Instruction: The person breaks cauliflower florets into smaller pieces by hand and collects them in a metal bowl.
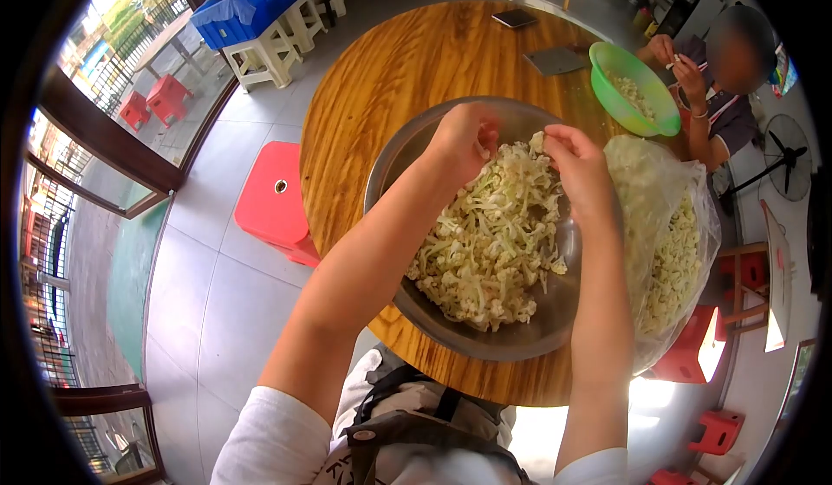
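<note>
A wide steel bowl (pixel 394 173) holds a heap of cauliflower pieces (pixel 494 242), pale florets with greenish stems. Over the bowl's far side, my left hand (pixel 468 141) is closed with its fingers curled in; whatever it pinches is mostly hidden. My right hand (pixel 579 169) pinches a small cauliflower floret (pixel 538 142) between thumb and fingertips, just above the heap's far right edge. The two hands are a short gap apart. To the right of the bowl lies a clear plastic bag (pixel 637 182) full of more cauliflower.
The round wooden table (pixel 373 69) carries a green basin (pixel 637 91) with cauliflower, a dark phone (pixel 515 19) and a grey flat object (pixel 556 61). Across it sits a co-worker (pixel 724 95), both hands raised to a small piece. A red stool (pixel 273 195) stands at left.
</note>
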The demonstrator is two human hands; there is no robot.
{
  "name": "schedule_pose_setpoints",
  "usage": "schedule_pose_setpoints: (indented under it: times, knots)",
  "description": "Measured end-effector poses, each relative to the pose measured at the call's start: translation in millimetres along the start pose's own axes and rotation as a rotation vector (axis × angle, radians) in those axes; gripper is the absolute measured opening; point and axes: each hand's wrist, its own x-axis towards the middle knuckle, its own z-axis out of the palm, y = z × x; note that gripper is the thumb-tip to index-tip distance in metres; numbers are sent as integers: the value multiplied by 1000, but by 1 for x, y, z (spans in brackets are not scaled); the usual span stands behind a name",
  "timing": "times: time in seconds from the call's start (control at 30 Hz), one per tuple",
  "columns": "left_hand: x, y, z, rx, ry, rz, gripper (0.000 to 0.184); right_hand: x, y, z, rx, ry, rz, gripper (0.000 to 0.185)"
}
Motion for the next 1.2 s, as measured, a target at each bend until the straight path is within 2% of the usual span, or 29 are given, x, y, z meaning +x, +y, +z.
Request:
schedule_pose_setpoints:
  times: [0.1, 0.2, 0.27, 0.37, 0.43, 0.53, 0.57, 0.63, 0.73, 0.77, 0.87, 1.07, 1.2]
  knots:
    - [0, 2, 3, -143, -21, 9, 31, -8, -7, 6, -243, -68, -196, 28]
    - [-9, 4, 10, -202, -135, -39, 43, -13, -11, 17, -85, -243, -178, 29]
    - [-17, 5, 13, -183, -292, -64, 52, -11, 2, 24, -73, -196, -225, 30]
    - [-13, 4, 12, -125, -335, -6, 55, -7, 6, 21, -59, -148, -193, 29]
    - [-16, 0, 19, -7, -198, 126, 54, -5, 6, 16, -133, -107, -161, 27]
    - [-12, -1, 17, 209, -23, 292, 50, -3, 11, 16, -298, 52, -253, 23]
    - [-11, 0, 13, 286, 38, 346, 49, -2, 15, 17, -361, 41, -318, 22]
    - [-13, 3, 12, 240, 108, 340, 46, -3, 19, 25, -479, 6, -458, 21]
    - [-11, 7, 10, 224, 183, 376, 36, -17, 12, 42, -434, -315, -556, 23]
    - [-12, 7, 10, 222, 190, 383, 35, -26, 2, 44, -355, -456, -416, 24]
    - [-12, 8, 12, 225, 193, 388, 30, -37, -2, 54, -393, -682, -435, 29]
    - [-15, 7, 14, 231, 166, 352, 31, -48, 18, 64, -560, -737, -641, 28]
    - [-13, 6, 13, 226, 159, 353, 31, -43, -1, 55, -642, -821, -328, 25]
